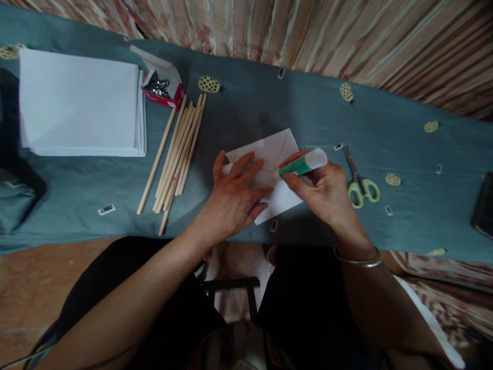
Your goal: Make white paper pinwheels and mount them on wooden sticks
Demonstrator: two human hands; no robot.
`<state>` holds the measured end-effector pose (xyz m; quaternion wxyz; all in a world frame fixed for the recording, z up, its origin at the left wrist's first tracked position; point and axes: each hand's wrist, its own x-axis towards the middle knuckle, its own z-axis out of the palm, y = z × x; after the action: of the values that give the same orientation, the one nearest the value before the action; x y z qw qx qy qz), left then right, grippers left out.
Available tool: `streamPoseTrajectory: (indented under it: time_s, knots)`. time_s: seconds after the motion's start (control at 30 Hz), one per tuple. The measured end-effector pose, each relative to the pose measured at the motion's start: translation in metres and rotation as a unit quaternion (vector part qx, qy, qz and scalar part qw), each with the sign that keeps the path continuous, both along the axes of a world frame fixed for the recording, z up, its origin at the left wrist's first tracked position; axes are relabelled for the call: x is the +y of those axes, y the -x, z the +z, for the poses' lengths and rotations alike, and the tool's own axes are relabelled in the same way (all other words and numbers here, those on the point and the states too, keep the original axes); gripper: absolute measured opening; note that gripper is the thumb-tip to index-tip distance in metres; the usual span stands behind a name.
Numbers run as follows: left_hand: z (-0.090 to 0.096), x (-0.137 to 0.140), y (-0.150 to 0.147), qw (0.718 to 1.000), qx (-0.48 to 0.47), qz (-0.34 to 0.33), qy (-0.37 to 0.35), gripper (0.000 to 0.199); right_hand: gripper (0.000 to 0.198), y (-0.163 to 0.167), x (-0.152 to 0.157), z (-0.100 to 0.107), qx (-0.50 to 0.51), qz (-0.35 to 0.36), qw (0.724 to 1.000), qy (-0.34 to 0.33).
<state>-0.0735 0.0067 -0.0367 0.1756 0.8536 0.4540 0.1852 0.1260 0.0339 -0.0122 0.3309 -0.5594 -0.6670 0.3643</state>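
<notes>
A folded white sheet of paper (284, 201) lies on the cloth in front of me, with creased flaps meeting near its middle. Spread across its left part, my left hand (234, 198) presses down with fingers apart. My right hand (323, 187) grips a green and white glue stick (302, 163), tilted so that its lower end is at the paper's centre. Whether the glue tip touches the paper is hard to see. Close to the right hand lie scissors (360, 180) with light green handles, blades pointing away from me.
Left of the paper are several wooden sticks (179, 154), an opened red and white box (164, 87) of shiny metal pieces, and a stack of white paper (79, 103). A dark object (484, 205) sits at the right edge. Behind the table hangs a pleated curtain (262, 31).
</notes>
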Motion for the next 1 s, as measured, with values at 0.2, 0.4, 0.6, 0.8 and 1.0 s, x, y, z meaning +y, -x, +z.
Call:
streamPoseTrajectory:
  time_s: [0.2, 0.4, 0.6, 0.8, 1.0]
  knots:
    - [0.0015, 0.0007, -0.0009, 1.0, -0.01, 0.004, 0.013, 0.027, 0.011, -0.0009, 0.0032, -0.0033, 0.015, -0.009, 1.0, 0.002]
    - [0.0031, 0.0008, -0.0009, 1.0, 0.0, 0.0, 0.011, 0.027, 0.015, 0.001, 0.005, -0.0026, 0.021, -0.02, 1.0, 0.011]
    - [0.0027, 0.001, -0.0008, 1.0, 0.009, -0.001, 0.009, 0.027, 0.013, 0.003, 0.0065, -0.0031, 0.013, -0.005, 1.0, -0.004]
    - [0.0022, 0.0013, -0.0004, 1.0, 0.004, -0.005, 0.011, 0.028, 0.013, 0.0047, 0.0069, -0.0061, 0.005, 0.0, 1.0, -0.012]
    - [0.0017, 0.0017, -0.0001, 1.0, 0.01, -0.004, 0.006, 0.027, 0.015, 0.0078, 0.0054, -0.0057, 0.001, 0.005, 1.0, -0.013]
